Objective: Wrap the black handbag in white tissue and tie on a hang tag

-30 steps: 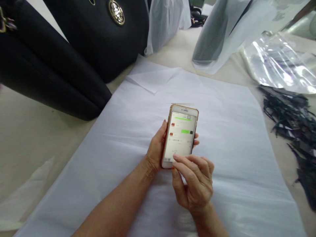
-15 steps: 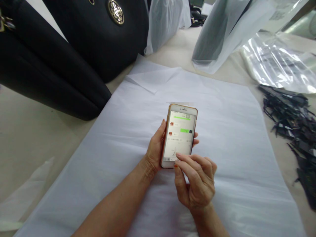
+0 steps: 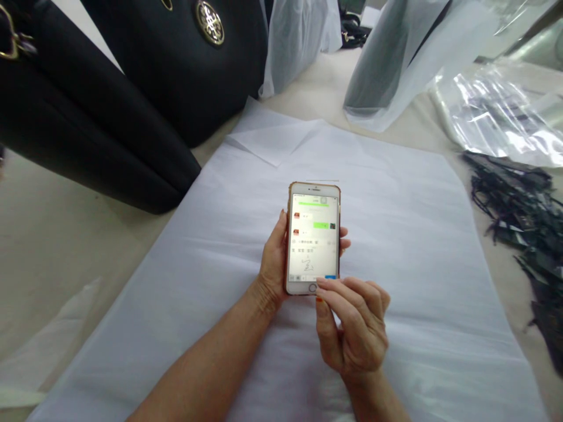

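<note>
A white smartphone (image 3: 313, 237) in a gold-edged case is lit with a chat screen, held above a large sheet of white tissue paper (image 3: 396, 234). My left hand (image 3: 272, 264) wraps around it from the left, with fingertips showing past its right edge. My right hand (image 3: 352, 331) hovers at the phone's lower edge, fingers curled loosely, the index fingertip touching near the bottom of the screen. It holds nothing.
Two black handbags (image 3: 109, 99) lie at the upper left, one with a gold round emblem (image 3: 210, 22). Bags in white wrap (image 3: 387, 64) stand at the back. Clear plastic sleeves (image 3: 497, 111) and a pile of black straps (image 3: 523, 217) lie at the right on the beige table (image 3: 53, 234).
The phone has shifted slightly left and turned more upright. Handwriting input now shows on the screen's lower part. My right fingertip has slid toward the bottom edge.
</note>
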Demonstrator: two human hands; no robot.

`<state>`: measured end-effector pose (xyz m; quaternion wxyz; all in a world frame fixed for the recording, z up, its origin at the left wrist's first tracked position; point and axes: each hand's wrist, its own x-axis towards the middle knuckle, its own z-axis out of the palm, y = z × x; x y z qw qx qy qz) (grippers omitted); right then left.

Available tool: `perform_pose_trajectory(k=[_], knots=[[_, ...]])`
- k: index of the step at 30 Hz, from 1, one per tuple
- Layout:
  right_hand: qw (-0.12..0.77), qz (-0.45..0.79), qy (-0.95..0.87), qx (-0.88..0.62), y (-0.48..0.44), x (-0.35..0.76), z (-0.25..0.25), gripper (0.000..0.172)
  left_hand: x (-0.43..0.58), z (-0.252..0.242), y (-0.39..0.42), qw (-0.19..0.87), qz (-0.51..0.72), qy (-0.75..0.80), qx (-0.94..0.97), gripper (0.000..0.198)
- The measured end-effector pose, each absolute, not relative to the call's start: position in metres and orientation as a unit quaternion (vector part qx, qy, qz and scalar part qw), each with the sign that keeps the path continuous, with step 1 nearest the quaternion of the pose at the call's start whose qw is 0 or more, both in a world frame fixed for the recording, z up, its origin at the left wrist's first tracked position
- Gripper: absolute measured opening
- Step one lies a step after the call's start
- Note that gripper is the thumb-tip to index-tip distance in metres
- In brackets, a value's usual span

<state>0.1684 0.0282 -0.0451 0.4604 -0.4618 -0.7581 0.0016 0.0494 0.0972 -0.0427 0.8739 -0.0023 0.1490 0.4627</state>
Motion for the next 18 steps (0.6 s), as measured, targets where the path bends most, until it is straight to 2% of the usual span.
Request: perform_pose_trajectory(k=[18], knots=[[0.456, -0.001, -0.761, -0.462, 0.0284, 0.1685, -0.0487, 0.008, 0.0519, -0.0446, 0.0957, 0.886, 0.445, 0.132, 0.02, 0.069]])
